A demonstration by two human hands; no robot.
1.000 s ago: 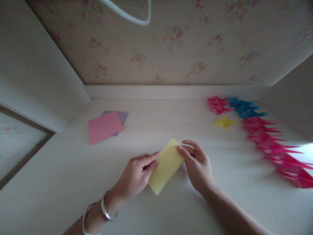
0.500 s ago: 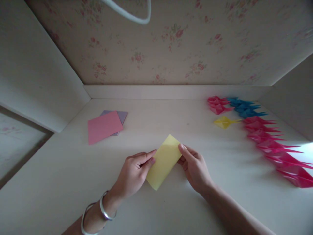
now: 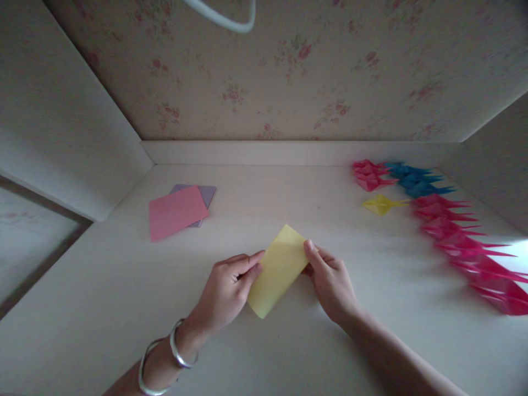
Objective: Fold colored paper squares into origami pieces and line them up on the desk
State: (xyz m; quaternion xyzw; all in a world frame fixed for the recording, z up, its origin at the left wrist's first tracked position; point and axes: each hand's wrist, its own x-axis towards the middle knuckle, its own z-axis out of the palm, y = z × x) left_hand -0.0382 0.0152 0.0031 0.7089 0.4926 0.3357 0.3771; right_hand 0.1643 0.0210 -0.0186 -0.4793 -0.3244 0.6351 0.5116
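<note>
A yellow sheet of paper [image 3: 278, 275], rectangular in outline, lies slanted between my hands above the white table. My left hand [image 3: 231, 289] pinches its left long edge between thumb and fingers; two silver bangles circle that wrist. On the opposite edge, near the upper right corner, my right hand [image 3: 332, 280] grips the paper with the thumb on top and the fingers underneath. Those right fingers are partly hidden behind the sheet.
At the left rests a pink paper sheet [image 3: 177, 213] over a purple sheet [image 3: 208, 193]. Several folded pink paper pieces [image 3: 457, 242] line the right side, with blue ones [image 3: 416, 179] and a yellow one [image 3: 380, 204]. A white cable [image 3: 223, 21] hangs by the flowered wall.
My right thumb and fingers have shifted very slightly to the right along with the paper's edge. Both hands keep hold of the yellow paper; the view has tilted a little.
</note>
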